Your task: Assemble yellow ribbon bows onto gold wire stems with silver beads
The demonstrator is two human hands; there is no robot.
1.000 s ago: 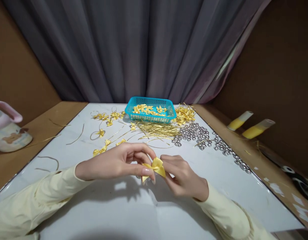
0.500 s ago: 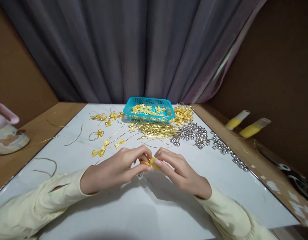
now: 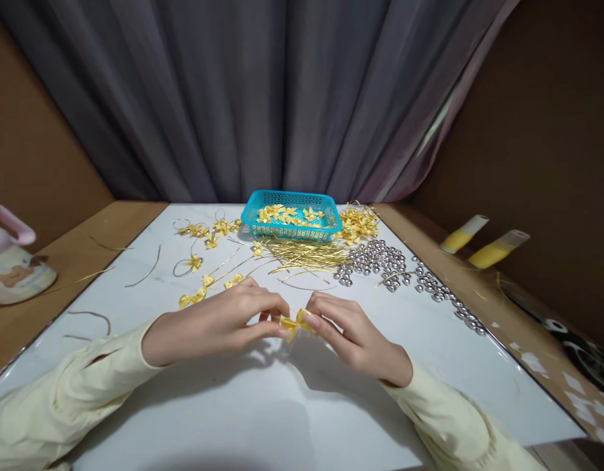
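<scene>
A small yellow ribbon bow (image 3: 296, 322) is held up between my two hands over the white tabletop (image 3: 233, 412). My right hand (image 3: 353, 333) pinches its right loop between thumb and forefinger. At the bow's left edge, the thumb and fingers of my left hand (image 3: 233, 320) are closed; what exactly lies between those fingertips is partly hidden. More yellow bows (image 3: 197, 296) lie just beyond my left hand. Gold wire ties (image 3: 309, 255) are heaped straight ahead of the hands, with small silver rings (image 3: 380, 261) to their right.
A blue basket (image 3: 292, 234) with yellow bows stands at the back, a pile of bows (image 3: 358, 224) beside it. Two yellow-filled tubes (image 3: 498, 250) and scissors (image 3: 576, 347) lie on the right. A pink-handled cup (image 3: 17, 271) stands at the left.
My left hand has shifted slightly left, away from the right hand, so more of the bow shows between them. The right hand has barely moved.
</scene>
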